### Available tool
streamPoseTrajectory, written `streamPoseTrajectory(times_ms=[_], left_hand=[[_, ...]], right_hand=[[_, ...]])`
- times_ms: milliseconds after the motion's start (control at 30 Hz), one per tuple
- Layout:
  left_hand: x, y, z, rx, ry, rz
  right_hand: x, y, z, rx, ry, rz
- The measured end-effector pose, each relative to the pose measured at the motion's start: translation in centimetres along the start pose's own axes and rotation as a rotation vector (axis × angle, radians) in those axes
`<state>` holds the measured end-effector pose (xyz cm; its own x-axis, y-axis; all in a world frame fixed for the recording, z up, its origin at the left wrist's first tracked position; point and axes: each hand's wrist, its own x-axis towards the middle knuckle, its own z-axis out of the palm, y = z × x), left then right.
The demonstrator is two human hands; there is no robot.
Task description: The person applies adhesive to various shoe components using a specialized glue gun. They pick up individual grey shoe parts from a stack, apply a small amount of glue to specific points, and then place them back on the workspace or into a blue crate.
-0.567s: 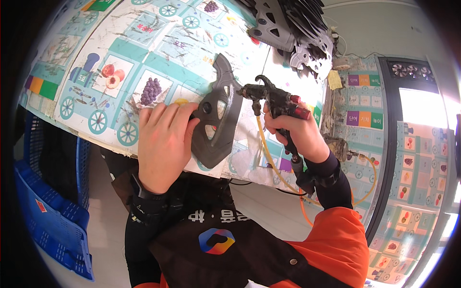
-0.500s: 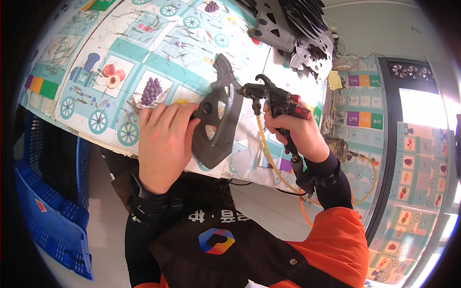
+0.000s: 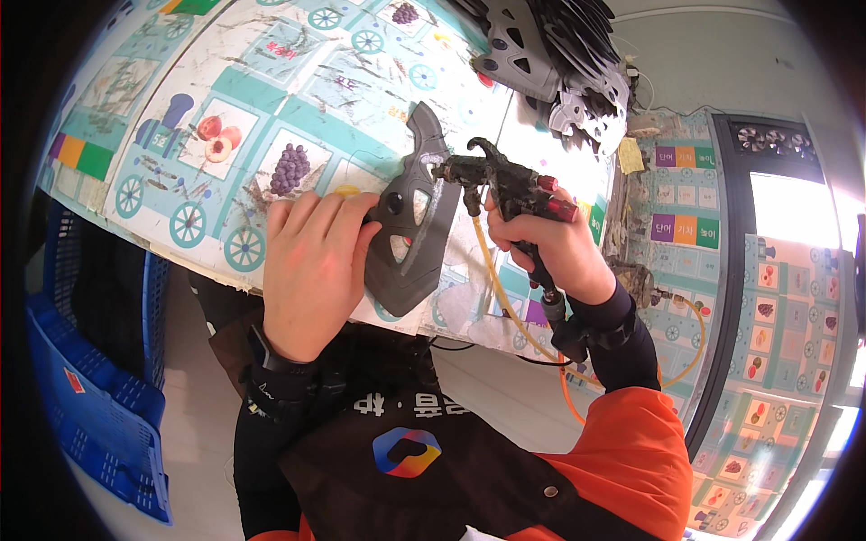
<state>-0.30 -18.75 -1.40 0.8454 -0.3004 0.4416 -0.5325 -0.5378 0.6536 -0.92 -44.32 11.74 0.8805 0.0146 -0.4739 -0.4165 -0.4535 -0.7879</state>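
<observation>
While its left edge is met by the thumb and fingertips of the left hand (image 3: 314, 270), the dark grey panel (image 3: 437, 225), pierced by two openings, is laid flat near the front edge of the worktop (image 3: 271, 99). Whether that edge is pinched or merely pressed cannot be told. Just to the right of the panel, a grimy spray gun (image 3: 514, 191) is grasped in the right hand (image 3: 568, 252), with the fingers wrapped around its handle; how far the trigger is drawn cannot be made out. The nozzle is directed leftward at the panel's upper right part, though contact cannot be judged. Below the gun, to the right of the panel, a yellow hose (image 3: 488, 261) is hung in a slack curve. Beyond the panel, up and to the right, a stack of dark parts (image 3: 577, 54) is piled. Around the panel, fruit pictures and dark streaks are seen on the worktop's covering; well apart from it, down and to the left, blue crates (image 3: 99, 415) are set below the worktop. By all appearances, a coating of the panel's surface is in hand; for the next move, a firm left-hand hold, fingers kept clear of the nozzle, and an even pass along the rim seem to be called for.
</observation>
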Motion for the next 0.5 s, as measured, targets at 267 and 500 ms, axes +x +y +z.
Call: streamPoseTrajectory(times_ms=[267,500], left_hand=[[0.0,-0.2,0.1,0.004,-0.008,0.005],[-0.1,-0.2,0.1,0.009,0.007,0.018]], right_hand=[[-0.7,0.0,0.1,0.054,-0.022,0.071],[-1.8,0.4,-0.2,0.039,-0.012,0.132]])
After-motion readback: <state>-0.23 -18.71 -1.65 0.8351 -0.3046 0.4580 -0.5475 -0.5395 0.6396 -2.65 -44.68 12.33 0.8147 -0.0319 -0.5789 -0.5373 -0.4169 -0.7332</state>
